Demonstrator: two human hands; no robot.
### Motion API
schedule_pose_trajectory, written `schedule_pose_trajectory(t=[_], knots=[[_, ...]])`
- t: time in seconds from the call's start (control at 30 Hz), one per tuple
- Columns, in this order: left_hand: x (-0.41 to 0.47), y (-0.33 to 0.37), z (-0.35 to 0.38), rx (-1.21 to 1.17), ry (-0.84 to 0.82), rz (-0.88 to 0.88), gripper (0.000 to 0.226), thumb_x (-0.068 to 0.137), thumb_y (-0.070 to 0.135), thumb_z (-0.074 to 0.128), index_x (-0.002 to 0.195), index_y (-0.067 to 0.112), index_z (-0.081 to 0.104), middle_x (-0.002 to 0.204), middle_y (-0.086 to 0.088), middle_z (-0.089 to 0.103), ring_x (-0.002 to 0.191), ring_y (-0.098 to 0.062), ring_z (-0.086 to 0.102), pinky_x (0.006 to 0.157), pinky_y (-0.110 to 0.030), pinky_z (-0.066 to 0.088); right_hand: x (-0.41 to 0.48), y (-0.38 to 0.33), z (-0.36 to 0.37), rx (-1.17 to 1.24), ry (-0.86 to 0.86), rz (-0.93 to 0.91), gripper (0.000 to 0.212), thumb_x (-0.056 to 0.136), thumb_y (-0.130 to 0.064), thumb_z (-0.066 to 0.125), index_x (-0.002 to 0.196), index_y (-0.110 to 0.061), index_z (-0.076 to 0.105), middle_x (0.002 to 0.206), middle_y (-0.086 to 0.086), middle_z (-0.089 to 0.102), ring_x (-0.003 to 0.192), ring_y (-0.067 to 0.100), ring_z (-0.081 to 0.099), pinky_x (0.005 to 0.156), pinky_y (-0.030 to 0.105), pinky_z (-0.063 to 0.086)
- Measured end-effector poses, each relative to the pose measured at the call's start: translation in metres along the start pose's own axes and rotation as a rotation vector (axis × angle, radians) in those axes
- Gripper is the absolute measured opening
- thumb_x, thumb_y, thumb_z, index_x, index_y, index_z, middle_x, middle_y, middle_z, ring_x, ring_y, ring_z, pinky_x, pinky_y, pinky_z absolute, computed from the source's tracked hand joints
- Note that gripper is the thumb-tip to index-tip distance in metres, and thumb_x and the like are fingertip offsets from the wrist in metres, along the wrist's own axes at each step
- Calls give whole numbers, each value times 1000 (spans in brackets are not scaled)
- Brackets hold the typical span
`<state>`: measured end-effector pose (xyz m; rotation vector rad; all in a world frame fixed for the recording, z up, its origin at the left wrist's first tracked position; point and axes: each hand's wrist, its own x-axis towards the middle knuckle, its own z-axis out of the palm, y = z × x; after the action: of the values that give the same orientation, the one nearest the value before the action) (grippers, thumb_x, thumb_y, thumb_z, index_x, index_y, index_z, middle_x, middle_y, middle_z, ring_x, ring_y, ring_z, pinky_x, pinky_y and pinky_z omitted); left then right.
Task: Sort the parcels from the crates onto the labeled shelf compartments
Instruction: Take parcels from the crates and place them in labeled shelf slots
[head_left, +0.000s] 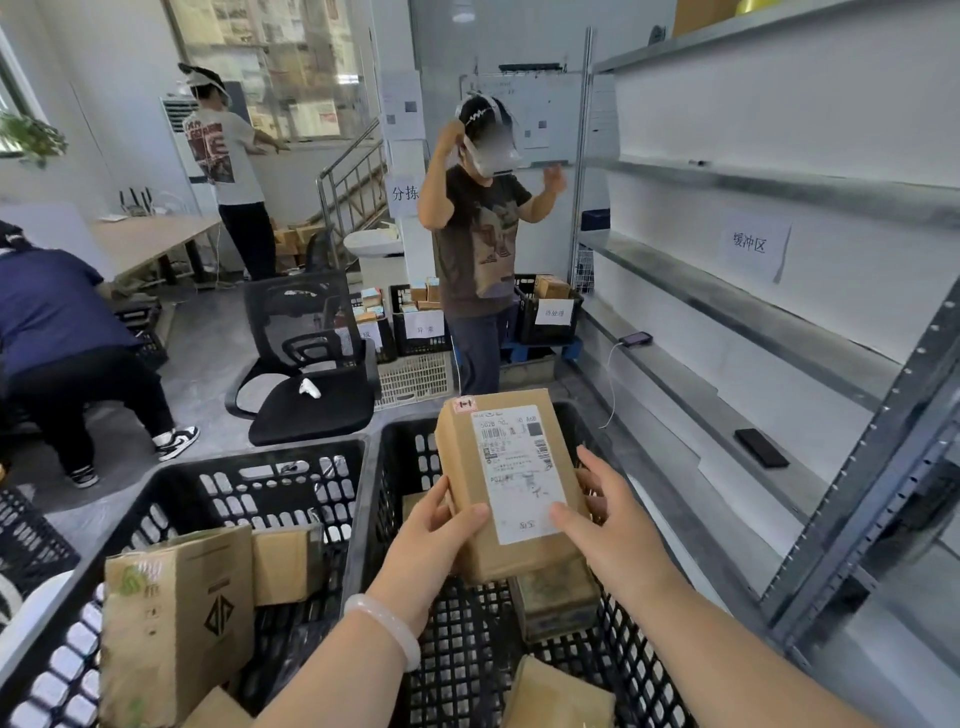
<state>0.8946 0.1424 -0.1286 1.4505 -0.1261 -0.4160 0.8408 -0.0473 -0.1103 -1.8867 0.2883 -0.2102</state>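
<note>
Left hand (434, 535) and right hand (608, 525) both clasp the parcel (511, 478) by its long sides, thumbs on top, above the right crate (410, 467). It looks a stiff, light cardboard box; I'd grip those firm edges, off the slick label.

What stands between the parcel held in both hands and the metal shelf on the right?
Nothing visible does. The left hand and right hand hold the parcel above the black crate, and the space toward the shelf is open. Only a dark phone lies flat on one shelf board.
</note>
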Motion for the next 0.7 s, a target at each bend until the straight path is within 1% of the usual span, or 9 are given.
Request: schedule_pose_trajectory(t=[0.07,0.13,0.23,0.3,0.37,0.43,0.53,0.63,0.7], knots=[[-2,0,1,-9,-8,9,40,94,19,64,123,42,49,109,10,75,101,-10,72,87,-34,56,1,3,-3,44,-17,33,70,90,-26,68,147,-41,29,129,-22,51,119,3,51,104,38,46],[-3,0,0,-24,-16,6,46,94,17,64,130,40,46,112,8,75,103,-12,71,86,-34,56,0,5,-4,96,-51,77,66,91,-30,67,144,-44,31,131,-21,51,119,4,51,106,38,43],[-3,-2,-4,-25,-45,15,61,86,23,72,138,38,44,120,5,72,108,-15,70,94,-39,54,-2,6,-6,203,-87,112,54,92,-35,63,138,-46,37,128,-21,57,116,4,55,104,37,43],[-5,0,-4,-6,-72,26,80,74,33,83,143,38,43,127,6,69,114,-16,67,103,-45,50,-4,6,-7,245,-95,120,49,91,-36,63,135,-44,43,121,-20,63,111,5,61,102,37,46],[-5,1,-4,3,-92,35,92,63,43,85,145,43,42,132,8,65,119,-16,64,108,-50,45,-7,7,-9,258,-80,116,55,86,-41,66,137,-42,45,119,-18,66,109,7,64,100,40,49],[-4,1,-2,15,-120,55,90,63,43,82,143,48,42,135,9,63,121,-16,62,109,-50,44,-12,6,-14,257,-63,99,64,78,-49,67,137,-42,44,118,-18,67,106,5,65,91,33,54],[-4,2,7,28,-177,75,87,64,43,80,142,49,41,135,10,62,122,-15,62,108,-47,45,-27,2,-23,231,-13,82,48,87,-40,64,130,-48,44,115,-22,66,100,-3,64,70,15,51],[-4,4,26,20,-229,83,87,61,47,83,139,50,45,136,9,61,121,-15,62,106,-45,48,-45,2,-38,219,79,83,46,90,-34,64,129,-49,45,118,-24,64,101,-7,63,74,15,48],[-1,3,43,22,-272,86,88,58,49,84,137,52,46,136,9,61,120,-14,63,104,-43,50,-60,1,-50,218,156,92,50,86,-38,66,130,-49,44,118,-26,63,101,-8,62,76,16,48]])
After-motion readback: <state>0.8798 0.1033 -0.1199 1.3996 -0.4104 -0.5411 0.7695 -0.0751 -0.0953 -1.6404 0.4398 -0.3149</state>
